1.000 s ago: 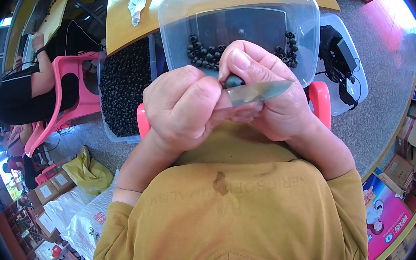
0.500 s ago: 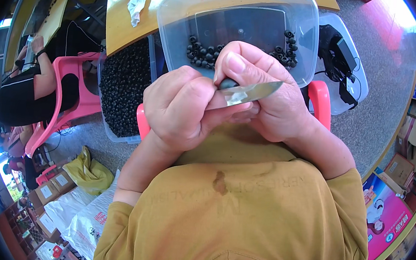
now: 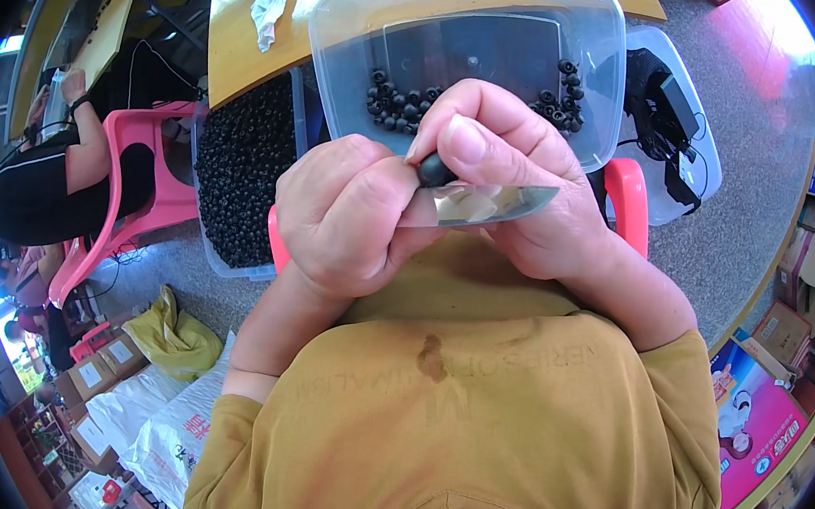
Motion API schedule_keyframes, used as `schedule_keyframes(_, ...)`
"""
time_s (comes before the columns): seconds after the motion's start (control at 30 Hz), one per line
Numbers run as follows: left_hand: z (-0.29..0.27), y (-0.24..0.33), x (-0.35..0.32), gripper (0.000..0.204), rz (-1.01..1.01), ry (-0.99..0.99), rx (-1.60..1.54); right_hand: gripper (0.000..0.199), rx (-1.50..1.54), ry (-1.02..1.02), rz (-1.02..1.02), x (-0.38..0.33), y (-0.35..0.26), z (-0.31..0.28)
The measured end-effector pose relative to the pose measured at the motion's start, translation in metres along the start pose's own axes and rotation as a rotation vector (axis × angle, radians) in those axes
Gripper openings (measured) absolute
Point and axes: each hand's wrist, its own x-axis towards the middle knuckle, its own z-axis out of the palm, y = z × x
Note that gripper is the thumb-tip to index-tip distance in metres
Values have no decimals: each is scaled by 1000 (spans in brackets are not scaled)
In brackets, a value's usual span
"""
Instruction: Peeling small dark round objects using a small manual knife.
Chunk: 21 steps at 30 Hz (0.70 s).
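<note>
- A small black bead point(image 3: 434, 170) is pinched at frame centre by the right hand point(image 3: 513, 181).
- A knife point(image 3: 481, 203) is gripped in the clenched left hand point(image 3: 352, 215).
- A clear tub point(image 3: 467, 44) is seen above.

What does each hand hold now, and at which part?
The left hand grips a knife at its hidden handle end; the blade points right. The right hand pinches a small black round piece between thumb and fingers, against the blade.
</note>
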Motion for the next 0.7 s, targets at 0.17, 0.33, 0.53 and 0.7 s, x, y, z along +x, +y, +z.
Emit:
schedule_keyframes(0.17, -2, 0, 1, 31, -6, -17, -6, 24, 83, -40, 51, -1, -5, -4)
schedule_keyframes(0.33, 5, 0, 4, 37, -29, 34, -20, 25, 56, 65, -28, 2, 6, -2)
schedule_keyframes(0.53, 1, 3, 8, 36, -62, -30, -42, 24, 122, 42, 1, 2, 1, -2)
schedule_keyframes(0.7, 0, 1, 2, 30, -96, -107, -31, 23, 160, 45, 21, 3, -1, 0)
